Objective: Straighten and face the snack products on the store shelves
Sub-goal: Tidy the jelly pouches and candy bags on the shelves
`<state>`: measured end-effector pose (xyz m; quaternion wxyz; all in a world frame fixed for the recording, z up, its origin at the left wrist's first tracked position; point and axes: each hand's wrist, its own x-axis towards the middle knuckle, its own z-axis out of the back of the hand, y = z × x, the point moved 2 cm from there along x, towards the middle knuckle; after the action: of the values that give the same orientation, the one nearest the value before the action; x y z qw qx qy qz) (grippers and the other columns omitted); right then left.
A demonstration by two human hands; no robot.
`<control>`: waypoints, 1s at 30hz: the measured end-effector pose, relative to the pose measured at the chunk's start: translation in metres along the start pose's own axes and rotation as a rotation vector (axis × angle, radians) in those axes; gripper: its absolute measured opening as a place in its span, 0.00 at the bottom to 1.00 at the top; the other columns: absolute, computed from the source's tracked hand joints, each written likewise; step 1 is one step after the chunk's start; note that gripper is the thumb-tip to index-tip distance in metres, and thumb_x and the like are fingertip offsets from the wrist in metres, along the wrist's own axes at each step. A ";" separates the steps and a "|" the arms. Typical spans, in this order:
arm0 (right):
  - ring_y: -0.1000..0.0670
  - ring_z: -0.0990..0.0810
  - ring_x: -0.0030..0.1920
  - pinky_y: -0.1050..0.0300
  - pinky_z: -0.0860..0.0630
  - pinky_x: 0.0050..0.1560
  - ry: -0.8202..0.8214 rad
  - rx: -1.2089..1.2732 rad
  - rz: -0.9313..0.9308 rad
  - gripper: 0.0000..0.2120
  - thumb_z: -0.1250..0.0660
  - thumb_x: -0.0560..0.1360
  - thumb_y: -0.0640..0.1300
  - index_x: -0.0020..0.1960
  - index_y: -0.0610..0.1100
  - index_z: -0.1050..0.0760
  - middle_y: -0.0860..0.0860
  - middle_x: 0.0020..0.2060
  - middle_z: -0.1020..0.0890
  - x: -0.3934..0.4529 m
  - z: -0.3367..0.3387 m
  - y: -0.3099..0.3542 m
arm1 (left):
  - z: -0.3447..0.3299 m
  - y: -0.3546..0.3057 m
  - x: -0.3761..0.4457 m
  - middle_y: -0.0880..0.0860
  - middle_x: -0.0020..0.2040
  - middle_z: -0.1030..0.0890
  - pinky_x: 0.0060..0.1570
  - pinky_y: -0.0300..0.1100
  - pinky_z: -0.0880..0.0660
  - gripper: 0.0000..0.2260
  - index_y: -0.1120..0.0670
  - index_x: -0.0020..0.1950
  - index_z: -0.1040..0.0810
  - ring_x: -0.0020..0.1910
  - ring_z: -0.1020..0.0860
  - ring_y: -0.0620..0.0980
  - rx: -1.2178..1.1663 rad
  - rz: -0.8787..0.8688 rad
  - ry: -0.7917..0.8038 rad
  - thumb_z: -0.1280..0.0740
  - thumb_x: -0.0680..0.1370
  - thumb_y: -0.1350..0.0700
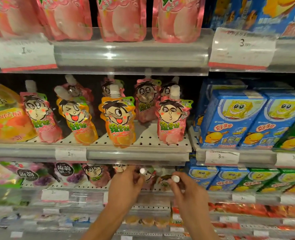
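On the lower shelf (84,187) my left hand (126,186) grips a spouted jelly pouch (147,177) near its white cap. Just to the right, my right hand (190,193) grips a second pouch (164,181) by its white cap (175,178). Both pouches are largely hidden behind my fingers. One shelf up, pink and orange cartoon-face pouches stand in a loose row: a pink one (39,118) leans left, an orange one (77,120) tilts, another orange one (119,122) and a pink one (171,120) stand at the front edge.
Large pink pouches (120,18) fill the top shelf. Blue cartoon boxes (229,120) stand at the right, with more blue and green boxes (243,179) below. Grape pouches (63,174) lie on the lower shelf's left. Clear price rails (131,54) edge each shelf.
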<state>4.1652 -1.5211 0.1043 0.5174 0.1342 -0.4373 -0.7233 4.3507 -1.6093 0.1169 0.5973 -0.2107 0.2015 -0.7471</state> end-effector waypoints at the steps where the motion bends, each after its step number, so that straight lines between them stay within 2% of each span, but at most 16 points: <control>1: 0.71 0.22 0.44 0.75 0.29 0.37 0.002 -0.006 0.002 0.06 0.27 0.77 0.47 0.52 0.56 0.19 0.67 0.33 0.22 0.002 -0.002 0.000 | 0.002 -0.001 -0.001 0.40 0.35 0.21 0.32 0.37 0.29 0.08 0.47 0.56 0.24 0.35 0.21 0.40 0.010 -0.008 0.005 0.31 0.78 0.48; 4: 0.66 0.21 0.38 0.71 0.31 0.31 0.018 -0.073 0.009 0.05 0.27 0.77 0.47 0.50 0.55 0.21 0.65 0.30 0.23 0.010 -0.009 0.000 | 0.006 -0.003 -0.001 0.40 0.34 0.23 0.33 0.39 0.30 0.11 0.46 0.60 0.24 0.39 0.19 0.43 0.040 -0.035 0.022 0.32 0.79 0.48; 7: 0.59 0.23 0.31 0.64 0.31 0.30 0.022 -0.168 0.032 0.04 0.29 0.77 0.47 0.48 0.54 0.23 0.59 0.32 0.21 0.021 -0.018 0.002 | 0.012 -0.005 0.000 0.43 0.42 0.17 0.38 0.39 0.29 0.09 0.45 0.59 0.24 0.45 0.18 0.44 0.074 -0.047 0.052 0.34 0.80 0.46; 12: 0.52 0.22 0.35 0.57 0.29 0.32 0.026 -0.264 0.026 0.06 0.28 0.76 0.46 0.50 0.48 0.24 0.51 0.39 0.19 0.031 -0.024 0.007 | 0.019 -0.008 0.002 0.44 0.51 0.16 0.44 0.41 0.26 0.10 0.43 0.62 0.26 0.52 0.19 0.46 0.109 -0.075 0.115 0.37 0.81 0.46; 14: 0.48 0.21 0.38 0.57 0.31 0.33 0.021 -0.284 0.029 0.08 0.27 0.75 0.44 0.52 0.46 0.24 0.49 0.42 0.19 0.029 -0.023 0.008 | 0.021 -0.006 0.004 0.44 0.52 0.16 0.47 0.41 0.24 0.11 0.43 0.64 0.26 0.53 0.18 0.46 0.116 -0.093 0.123 0.37 0.81 0.46; 17: 0.52 0.24 0.39 0.66 0.36 0.33 0.043 -0.298 0.060 0.19 0.28 0.75 0.43 0.64 0.48 0.27 0.51 0.50 0.22 0.022 -0.021 0.011 | 0.022 -0.005 0.007 0.45 0.53 0.15 0.50 0.43 0.22 0.12 0.45 0.64 0.24 0.54 0.18 0.48 0.139 -0.107 0.146 0.36 0.81 0.46; 19: 0.56 0.26 0.38 0.69 0.37 0.32 0.064 -0.308 0.086 0.24 0.29 0.75 0.44 0.69 0.50 0.31 0.53 0.54 0.25 0.016 -0.020 0.014 | 0.023 -0.005 0.009 0.46 0.54 0.16 0.52 0.44 0.22 0.12 0.45 0.64 0.25 0.55 0.18 0.49 0.168 -0.127 0.162 0.37 0.81 0.46; 23: 0.57 0.24 0.38 0.69 0.33 0.33 0.024 -0.291 0.087 0.25 0.29 0.75 0.46 0.69 0.53 0.34 0.56 0.62 0.29 0.003 -0.019 0.014 | 0.025 -0.007 0.011 0.48 0.53 0.16 0.52 0.44 0.23 0.14 0.44 0.66 0.27 0.55 0.18 0.51 0.237 -0.172 0.174 0.39 0.82 0.45; 26: 0.56 0.20 0.42 0.61 0.22 0.37 -0.019 -0.274 0.096 0.28 0.30 0.75 0.46 0.72 0.55 0.36 0.56 0.70 0.33 -0.007 -0.017 0.014 | 0.029 -0.009 0.011 0.49 0.53 0.16 0.50 0.44 0.23 0.14 0.44 0.66 0.27 0.55 0.18 0.52 0.278 -0.192 0.171 0.39 0.82 0.45; 28: 0.57 0.19 0.44 0.58 0.19 0.36 -0.076 -0.241 0.121 0.30 0.29 0.74 0.44 0.73 0.55 0.34 0.56 0.72 0.33 -0.014 -0.015 0.016 | 0.030 -0.010 0.012 0.49 0.54 0.16 0.50 0.44 0.23 0.13 0.44 0.65 0.27 0.55 0.18 0.53 0.303 -0.200 0.174 0.39 0.82 0.45; 30: 0.61 0.20 0.42 0.61 0.20 0.33 -0.114 -0.229 0.143 0.29 0.28 0.73 0.41 0.71 0.54 0.31 0.57 0.71 0.31 -0.019 -0.015 0.017 | 0.031 -0.011 0.011 0.49 0.55 0.17 0.50 0.45 0.23 0.12 0.44 0.65 0.27 0.55 0.18 0.53 0.332 -0.203 0.179 0.38 0.82 0.46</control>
<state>4.1936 -1.5134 0.1043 0.5536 0.0014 -0.3889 -0.7364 4.3567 -1.6192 0.1497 0.5251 -0.0615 0.1057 -0.8422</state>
